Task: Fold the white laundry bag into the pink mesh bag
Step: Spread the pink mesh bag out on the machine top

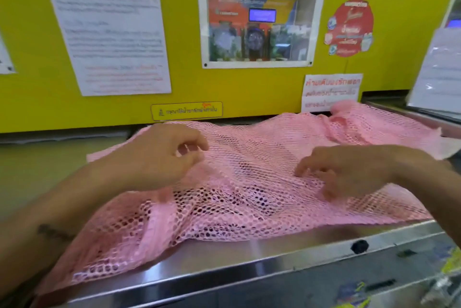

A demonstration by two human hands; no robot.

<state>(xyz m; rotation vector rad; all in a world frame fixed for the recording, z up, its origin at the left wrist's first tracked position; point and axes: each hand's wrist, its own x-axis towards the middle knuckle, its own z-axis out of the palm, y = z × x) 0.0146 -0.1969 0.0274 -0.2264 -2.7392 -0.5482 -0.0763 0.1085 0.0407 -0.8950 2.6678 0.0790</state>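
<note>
The pink mesh bag [249,183] lies spread and rumpled across the steel machine top [262,257]; its left end hangs over the front edge. My left hand [159,158] hovers over the bag's left part with loosely curled fingers, and a gap shows between thumb and forefinger. My right hand [346,173] is on the bag's right part, its spread fingertips touching the mesh. A strip of white fabric [450,149], possibly the white laundry bag, shows at the bag's far right edge; most of it is hidden.
A yellow wall panel [237,88] with posted paper notices and a framed window stands right behind the bag. Another machine's raised lid [436,70] with a sheet on it is at the right. A black knob [359,246] sits on the steel front edge.
</note>
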